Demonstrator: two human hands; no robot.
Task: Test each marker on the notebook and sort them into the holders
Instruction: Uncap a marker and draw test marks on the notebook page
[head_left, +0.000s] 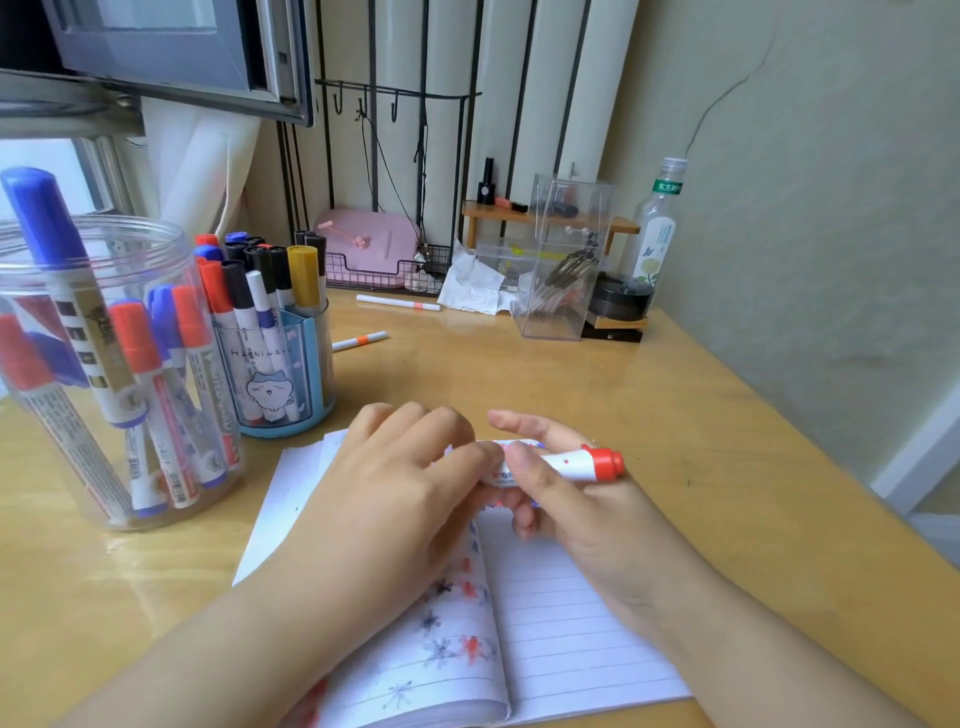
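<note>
Both hands, left hand and right hand, grasping red-capped white marker, above open lined notebook near wooden desk's front edge, bare desk rightward

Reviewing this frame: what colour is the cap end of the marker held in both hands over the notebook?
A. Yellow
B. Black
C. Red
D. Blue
C: the marker gripped by the left hand and right hand above the notebook has a white barrel ending in a red cap that points right.
</note>
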